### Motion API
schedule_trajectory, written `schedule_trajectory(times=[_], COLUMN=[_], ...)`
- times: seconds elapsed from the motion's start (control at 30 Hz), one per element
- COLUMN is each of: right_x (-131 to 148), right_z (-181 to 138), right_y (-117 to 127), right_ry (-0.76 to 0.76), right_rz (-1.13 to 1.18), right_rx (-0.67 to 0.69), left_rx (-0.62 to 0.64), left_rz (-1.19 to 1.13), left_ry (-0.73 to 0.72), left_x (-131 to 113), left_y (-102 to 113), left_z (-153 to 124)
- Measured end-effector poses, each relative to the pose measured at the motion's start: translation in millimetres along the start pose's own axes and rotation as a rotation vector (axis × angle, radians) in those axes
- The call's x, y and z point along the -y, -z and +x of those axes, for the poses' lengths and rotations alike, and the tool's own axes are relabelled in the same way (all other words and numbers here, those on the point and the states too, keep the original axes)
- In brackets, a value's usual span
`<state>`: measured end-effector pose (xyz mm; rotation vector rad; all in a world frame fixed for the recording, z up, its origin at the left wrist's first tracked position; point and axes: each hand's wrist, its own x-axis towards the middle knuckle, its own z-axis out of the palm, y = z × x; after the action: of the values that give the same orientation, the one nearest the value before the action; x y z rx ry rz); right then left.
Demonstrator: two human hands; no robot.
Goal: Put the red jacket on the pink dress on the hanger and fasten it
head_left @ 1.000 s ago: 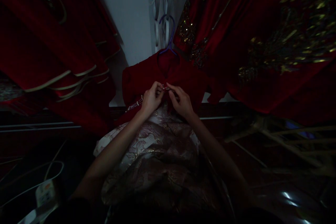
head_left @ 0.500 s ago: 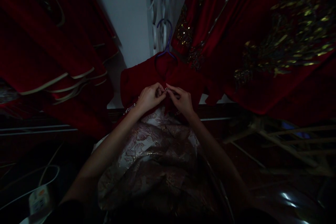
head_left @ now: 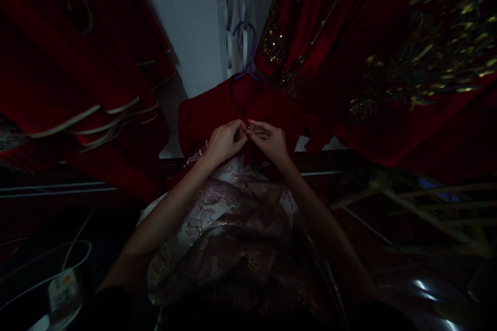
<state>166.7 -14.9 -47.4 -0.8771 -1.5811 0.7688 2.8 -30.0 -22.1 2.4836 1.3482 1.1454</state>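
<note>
A short red top (head_left: 207, 108) hangs in front of me on a purple hanger (head_left: 251, 57). My left hand (head_left: 225, 142) and my right hand (head_left: 272, 145) meet at the middle of its front, below the neckline. The fingers of both are pinched on the front edges, fingertips almost touching. A small sparkling ornament (head_left: 251, 127), perhaps a beaded button, shows at my right fingertips. Beaded trim (head_left: 198, 153) runs along the top's left side. Below it spreads a shiny pale skirt (head_left: 229, 212) with a floral pattern. What lies between the fingertips is partly hidden, and the light is dim.
Red garments (head_left: 97, 83) with pale edging hang on the left. A red garment with gold sequins (head_left: 446, 57) hangs on the right, above a wooden rack (head_left: 419, 207). White metal scrollwork (head_left: 229, 10) stands behind. A power strip (head_left: 64, 289) with a white cord lies lower left.
My fingers have shifted slightly at the same spot, and the sparkling ornament now shows more clearly at my right fingertips. The view has moved a little.
</note>
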Motion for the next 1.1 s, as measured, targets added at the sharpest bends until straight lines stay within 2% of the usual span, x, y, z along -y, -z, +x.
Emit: schedule_trajectory(times=[0.2,0.3,0.37,0.47,0.57,0.63,0.77,0.83,1.0,1.1], right_x=[-2.7,-4.0,-8.9,-26.6,-50.7,-63.3,-76.6,-83.4,-105.5,-108.2], right_z=[3.8,-4.5,-17.8,-45.2,-68.8,-77.7,-85.0,-89.3,-103.7,-107.4], right_y=[-2.3,-6.1,-9.3,-14.2,-19.5,-23.7,-32.5,-35.9,-38.5,-38.3], right_ry=[0.007,0.009,-0.018,-0.064,-0.042,0.010,0.112,0.111,0.008,0.028], right_rz=[-0.032,-0.030,-0.005,0.018,-0.087,-0.200,-0.390,-0.433,-0.394,-0.344], right_rx=[0.001,-0.023,-0.040,-0.018,0.051,0.085,0.059,0.005,-0.222,-0.259], left_rx=[-0.021,-0.110,-0.212,-0.322,-0.313,-0.304,-0.364,-0.428,-0.747,-0.895], left_rz=[0.054,0.066,0.057,-0.030,-0.084,-0.070,-0.126,-0.166,-0.094,-0.106], left_ry=[0.032,0.089,0.149,0.239,0.226,0.201,0.238,0.263,0.348,0.438], left_x=[-3.2,-4.0,-0.6,10.2,21.7,27.1,30.7,29.9,30.6,37.4], left_y=[-5.9,-15.1,-29.5,-62.9,-95.5,-107.6,-110.4,-109.0,-107.2,-103.4], left_z=[-1.2,-7.1,-17.9,-43.0,-66.6,-75.1,-79.2,-80.5,-86.6,-88.1])
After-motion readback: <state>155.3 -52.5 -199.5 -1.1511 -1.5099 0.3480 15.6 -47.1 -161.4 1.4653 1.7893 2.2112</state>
